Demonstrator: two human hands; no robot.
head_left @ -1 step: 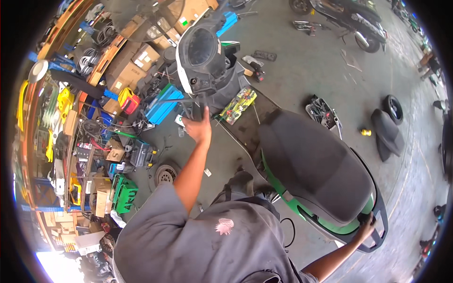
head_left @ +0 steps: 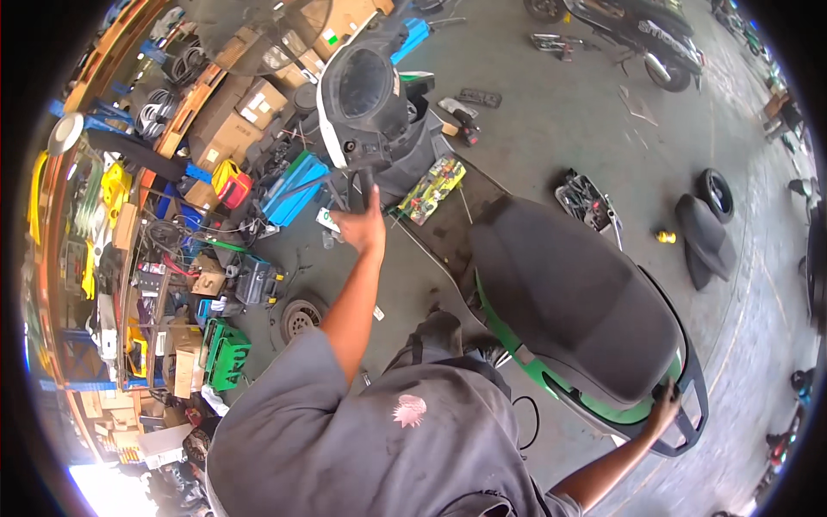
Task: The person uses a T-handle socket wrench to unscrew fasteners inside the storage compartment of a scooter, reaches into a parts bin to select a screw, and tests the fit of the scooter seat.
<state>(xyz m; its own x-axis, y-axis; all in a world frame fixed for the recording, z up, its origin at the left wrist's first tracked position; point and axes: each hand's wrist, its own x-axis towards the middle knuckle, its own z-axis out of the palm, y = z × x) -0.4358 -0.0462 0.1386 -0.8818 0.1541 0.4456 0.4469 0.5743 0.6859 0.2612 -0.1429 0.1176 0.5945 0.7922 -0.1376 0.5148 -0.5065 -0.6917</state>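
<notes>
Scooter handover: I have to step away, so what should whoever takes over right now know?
Left hand: closed on the scooter's left handlebar grip.
Right hand: holding the rear grab rail behind the black seat.
Scooter: green-trimmed, on the concrete floor, front facing the cluttered shelves.
Nearby: blue toolbox, loose tyre, tool tray.
Done: both ends of the scooter are in hand.
Left: cannot tell from this view; keep it steady.

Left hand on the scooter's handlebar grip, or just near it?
Touching. The head view shows the left hand closed around the black handlebar grip of the scooter, no gap visible.
</notes>
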